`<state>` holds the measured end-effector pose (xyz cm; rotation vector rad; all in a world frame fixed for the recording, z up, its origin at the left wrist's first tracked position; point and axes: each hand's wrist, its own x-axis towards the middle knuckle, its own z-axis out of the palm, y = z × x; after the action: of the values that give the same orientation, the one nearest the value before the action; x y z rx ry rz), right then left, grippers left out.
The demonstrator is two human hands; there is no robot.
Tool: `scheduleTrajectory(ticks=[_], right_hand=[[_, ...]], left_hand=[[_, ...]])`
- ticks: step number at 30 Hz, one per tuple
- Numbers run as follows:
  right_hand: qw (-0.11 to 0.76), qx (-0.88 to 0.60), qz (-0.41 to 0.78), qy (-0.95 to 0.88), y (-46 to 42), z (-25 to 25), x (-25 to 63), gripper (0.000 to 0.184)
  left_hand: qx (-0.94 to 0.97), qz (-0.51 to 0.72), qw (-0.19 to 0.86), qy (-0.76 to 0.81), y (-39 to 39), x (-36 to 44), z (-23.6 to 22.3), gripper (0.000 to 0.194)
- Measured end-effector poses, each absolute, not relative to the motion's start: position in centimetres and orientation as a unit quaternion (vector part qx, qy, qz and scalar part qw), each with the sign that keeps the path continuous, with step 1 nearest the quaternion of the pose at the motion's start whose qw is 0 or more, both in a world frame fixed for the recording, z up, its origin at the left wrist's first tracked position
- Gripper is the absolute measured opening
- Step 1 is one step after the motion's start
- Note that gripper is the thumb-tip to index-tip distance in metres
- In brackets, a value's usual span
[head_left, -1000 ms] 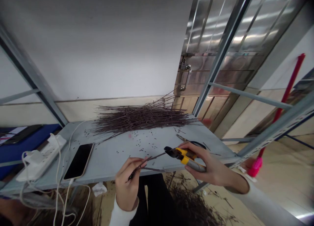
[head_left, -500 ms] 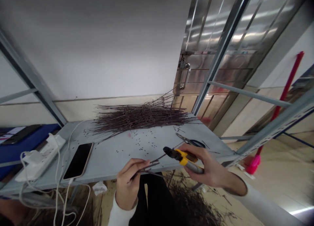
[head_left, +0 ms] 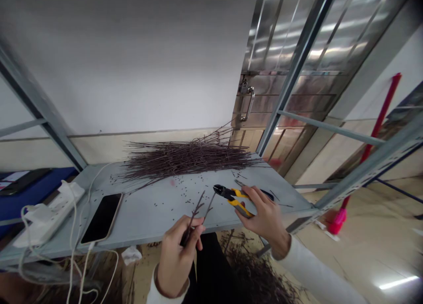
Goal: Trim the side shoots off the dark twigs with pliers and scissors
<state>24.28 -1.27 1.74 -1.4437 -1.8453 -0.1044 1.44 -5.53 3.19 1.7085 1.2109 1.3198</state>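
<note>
My left hand (head_left: 176,262) is shut on a thin, dark forked twig (head_left: 194,216), whose tips point up and away from me. My right hand (head_left: 264,216) grips yellow-and-black side cutters (head_left: 229,196) by their handles. The cutters' black jaws sit just right of the twig's tips, and I see no contact between them. Behind my right hand, dark-handled scissors (head_left: 251,191) lie partly hidden on the grey metal shelf (head_left: 145,220). A heap of long, dark twigs (head_left: 185,159) lies at the shelf's back, with many small cut bits scattered in front.
A black smartphone (head_left: 102,218) and a white power strip (head_left: 49,213) with white cables lie at the shelf's left. More twigs (head_left: 254,273) lie on the floor below. Grey metal uprights frame the shelf, and a steel door (head_left: 280,75) stands behind it.
My right hand has moved the cutters left and farther out over the shelf. My left hand now holds the forked twig more upright. The view has tilted slightly.
</note>
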Motion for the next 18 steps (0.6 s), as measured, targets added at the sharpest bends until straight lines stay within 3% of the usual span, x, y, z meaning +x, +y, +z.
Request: scheduleTrajectory(ticks=[2,5,10,13,18], right_hand=[[0.388,-0.588,-0.07,-0.706,-0.9,1.0,23.8,0.031],[0.405,-0.585,0.007,-0.703,-0.9,0.5,22.9,0.036],[0.421,-0.479,0.389,-0.665,-2.3,0.1,21.7,0.023],[0.401,-0.349,0.608,-0.589,-3.2,-0.3,21.5,0.028],[0.251,-0.105,0.87,-0.411,-4.4,-0.5,20.9,0.032]], left_hand=[[0.641,0.503,0.337,0.471,-5.7,1.9,3.2,0.018],[0.626,0.519,0.326,0.482,-5.4,1.8,2.9,0.02],[0.601,0.549,0.305,0.494,-4.2,0.2,2.1,0.017],[0.611,0.558,0.295,0.478,-3.6,-0.3,2.0,0.016],[0.632,0.584,0.3,0.413,-3.2,0.2,1.8,0.018]])
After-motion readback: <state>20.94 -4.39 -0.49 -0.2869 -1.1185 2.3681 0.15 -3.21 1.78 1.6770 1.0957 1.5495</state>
